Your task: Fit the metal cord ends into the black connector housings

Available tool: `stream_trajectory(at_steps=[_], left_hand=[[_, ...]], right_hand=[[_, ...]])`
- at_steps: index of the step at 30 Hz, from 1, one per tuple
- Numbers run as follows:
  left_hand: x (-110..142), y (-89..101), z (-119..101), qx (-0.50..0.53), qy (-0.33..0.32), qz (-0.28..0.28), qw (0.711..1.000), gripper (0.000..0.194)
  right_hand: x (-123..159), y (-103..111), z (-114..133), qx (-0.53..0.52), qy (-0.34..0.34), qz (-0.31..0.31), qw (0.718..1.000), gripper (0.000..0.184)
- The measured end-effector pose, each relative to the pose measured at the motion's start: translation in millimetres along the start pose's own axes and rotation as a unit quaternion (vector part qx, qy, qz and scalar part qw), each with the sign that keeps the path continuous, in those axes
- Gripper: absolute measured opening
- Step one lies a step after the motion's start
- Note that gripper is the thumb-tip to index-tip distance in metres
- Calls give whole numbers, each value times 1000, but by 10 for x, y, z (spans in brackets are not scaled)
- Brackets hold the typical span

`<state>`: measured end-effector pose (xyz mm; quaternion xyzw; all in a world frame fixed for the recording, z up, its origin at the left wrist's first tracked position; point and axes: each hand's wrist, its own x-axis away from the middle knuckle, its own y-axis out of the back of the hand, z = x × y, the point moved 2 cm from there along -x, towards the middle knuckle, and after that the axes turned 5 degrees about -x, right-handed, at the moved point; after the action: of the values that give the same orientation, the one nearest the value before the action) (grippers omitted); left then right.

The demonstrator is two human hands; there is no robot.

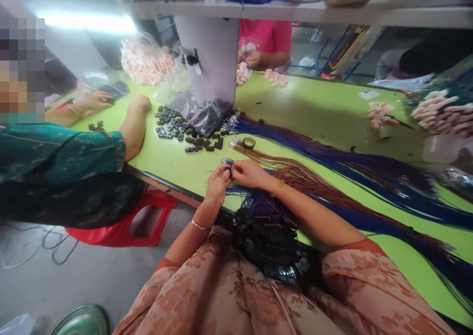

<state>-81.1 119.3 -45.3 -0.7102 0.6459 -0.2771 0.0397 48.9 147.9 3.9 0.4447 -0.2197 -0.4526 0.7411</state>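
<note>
Close together over the table's near edge, my left hand [217, 183] and my right hand [250, 173] have their fingers closed around a small black connector [228, 170]. The left thumb and fingers pinch it, and the right fingertips press on its other side. Wires with metal ends lie just beyond and beneath the hands. A bundle of brown wires [291, 165] runs to the right behind my right hand, with blue and purple wires [318, 150] farther back. In my lap rests a heap of black connectors [269, 239], partly joined to wires.
Loose black connectors [177, 125] and a plastic bag [210, 118] lie beyond my left hand. A roll of black tape [249, 143] is near the brown wires. A co-worker's arm [135, 123] rests at left, by a red stool [148, 221]. Another person sits across the table.
</note>
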Motion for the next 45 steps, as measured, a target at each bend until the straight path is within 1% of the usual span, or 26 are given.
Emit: stream_trajectory(at_steps=[1,2,3,4,5,7,10,13,16,19,21,24,26,29,32,36,40,45], left_hand=[[-1,0,4,1,2,5,1000,21],[-3,2,7,1,2,7,1000,21],[-5,3,10,1,2,9,1000,20],[-8,6,14,0,3,9,1000,20],[-10,9,17,0,4,8,1000,21],[-15,20,21,2,6,9,1000,22],[-18,41,20,11,10,21,1000,24],[-21,60,16,18,12,29,999,22],[-24,64,16,19,14,30,999,21],[-27,58,17,19,16,30,999,20],[-26,56,15,21,17,25,999,18],[-23,58,8,24,18,22,999,16],[-19,62,3,25,21,20,999,15],[-16,64,-8,29,23,14,999,13],[-16,64,-14,37,22,16,999,12],[-23,68,-6,48,25,26,998,11],[-29,72,1,56,21,33,998,12],[-21,68,-6,58,18,38,997,12]], right_hand=[[-63,37,-68,-12,-10,1,1000,27],[-136,82,-146,-8,-28,-23,999,28],[-213,121,-227,12,-54,-50,997,28],[-291,142,-302,41,-82,-58,994,26],[-363,144,-368,68,-111,-52,990,26],[-478,106,-451,110,-148,-36,982,28],[-553,5,-473,146,-165,-14,975,32],[-539,-49,-446,155,-155,-4,976,32],[-498,-20,-414,127,-141,-35,981,29],[-472,30,-349,54,-111,-76,989,22],[-460,52,-272,-14,-63,-98,993,17],[-414,64,-150,-111,2,-112,987,13],[-356,53,-101,-155,8,-110,982,12],[-236,19,-87,-197,-6,-102,975,12],[-112,-10,-111,-209,-13,-105,972,12],[-2,-23,-131,-200,-3,-102,974,11],[37,-15,-110,-189,8,-92,978,11],[43,-14,-81,-163,-11,-82,983,13]])
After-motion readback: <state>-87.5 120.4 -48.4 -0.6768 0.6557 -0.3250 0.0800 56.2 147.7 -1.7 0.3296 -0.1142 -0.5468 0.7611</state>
